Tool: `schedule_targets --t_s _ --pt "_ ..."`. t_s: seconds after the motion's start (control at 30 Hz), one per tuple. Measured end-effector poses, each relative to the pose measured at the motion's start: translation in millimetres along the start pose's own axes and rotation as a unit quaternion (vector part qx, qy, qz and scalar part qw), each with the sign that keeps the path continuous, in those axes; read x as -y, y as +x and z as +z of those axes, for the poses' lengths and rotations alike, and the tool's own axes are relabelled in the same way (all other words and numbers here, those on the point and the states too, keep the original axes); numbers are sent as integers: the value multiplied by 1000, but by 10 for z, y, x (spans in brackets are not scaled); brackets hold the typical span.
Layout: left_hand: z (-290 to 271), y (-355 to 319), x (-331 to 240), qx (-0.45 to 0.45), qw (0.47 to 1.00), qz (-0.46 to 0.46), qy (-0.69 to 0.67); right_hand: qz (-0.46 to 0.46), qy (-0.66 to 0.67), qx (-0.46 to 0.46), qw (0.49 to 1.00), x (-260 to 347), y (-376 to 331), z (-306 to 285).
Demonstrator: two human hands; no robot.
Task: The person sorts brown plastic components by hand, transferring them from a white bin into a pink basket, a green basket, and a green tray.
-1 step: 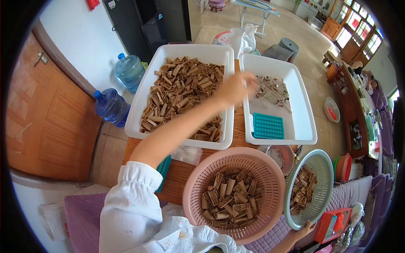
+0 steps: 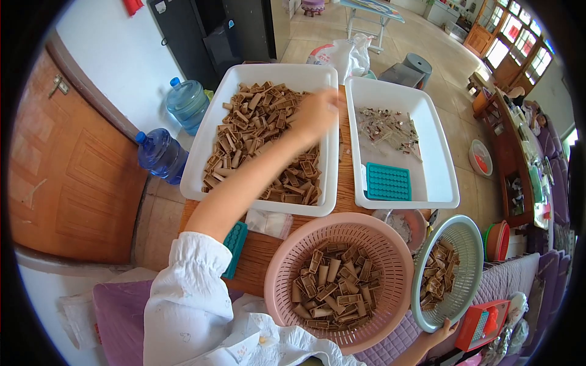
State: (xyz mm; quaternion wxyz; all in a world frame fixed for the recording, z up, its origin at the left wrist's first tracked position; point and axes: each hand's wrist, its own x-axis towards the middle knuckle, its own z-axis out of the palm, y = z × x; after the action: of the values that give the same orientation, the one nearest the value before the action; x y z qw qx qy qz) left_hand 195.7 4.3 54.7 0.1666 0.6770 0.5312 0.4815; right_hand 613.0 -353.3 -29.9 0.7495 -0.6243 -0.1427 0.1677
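Many brown pieces (image 2: 244, 131), their long axes jumbled, lie in the left white tray (image 2: 278, 73) beneath and left of the blurred left hand (image 2: 317, 114), whose closure and contents I cannot tell, while the farther right hand (image 2: 438, 334) clasps the pale green basket (image 2: 469, 268)

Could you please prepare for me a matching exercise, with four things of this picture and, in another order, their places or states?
1. left hand
2. right hand
3. large pink basket
4. blue bottles

A. at the rim of the grey-green basket
B. blurred, over the left white tub
C. standing left of that tub
D. containing brown pieces

Pairs: 1-B, 2-A, 3-D, 4-C
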Motion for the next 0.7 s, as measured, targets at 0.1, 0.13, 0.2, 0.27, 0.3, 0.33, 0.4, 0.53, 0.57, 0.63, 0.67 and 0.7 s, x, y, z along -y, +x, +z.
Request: schedule_targets --t_s 0.1,0.13,0.2,0.27,0.3,0.33,0.4,0.53,0.57,0.63,0.67,0.7 --pt "-489 232 909 -72 968 -125 207 7 12 -9 1000 -43 26 -2" --pt "-558 243 1047 -43 957 -130 257 6 11 -13 1000 -37 27 7" --pt "-658 303 1324 27 928 -166 333 11 2 -13 1000 -15 -9 41" --pt "-658 345 1537 78 904 -193 373 8 0 -13 1000 -32 12 0" --pt "-636 368 1591 82 905 -192 372 4 -2 -9 1000 -34 20 -14" --pt "-617 392 1642 96 899 -195 380 4 -4 -11 1000 -40 20 -18" --pt "-603 448 1726 113 893 -198 389 5 6 -16 1000 -42 14 -14" --pt "-600 530 1713 104 894 -159 406 3 -3 -41 999 -51 24 -12" --pt "-602 582 1611 121 893 -178 396 5 -2 -43 999 -48 27 -17" --pt "-633 647 1485 146 899 -186 368 8 -2 -44 999 -10 -11 30" --pt "-609 668 1418 148 899 -186 367 11 -4 -39 999 24 -39 60" --pt "-550 696 1283 146 885 -189 399 13 -5 -34 999 51 -64 101"
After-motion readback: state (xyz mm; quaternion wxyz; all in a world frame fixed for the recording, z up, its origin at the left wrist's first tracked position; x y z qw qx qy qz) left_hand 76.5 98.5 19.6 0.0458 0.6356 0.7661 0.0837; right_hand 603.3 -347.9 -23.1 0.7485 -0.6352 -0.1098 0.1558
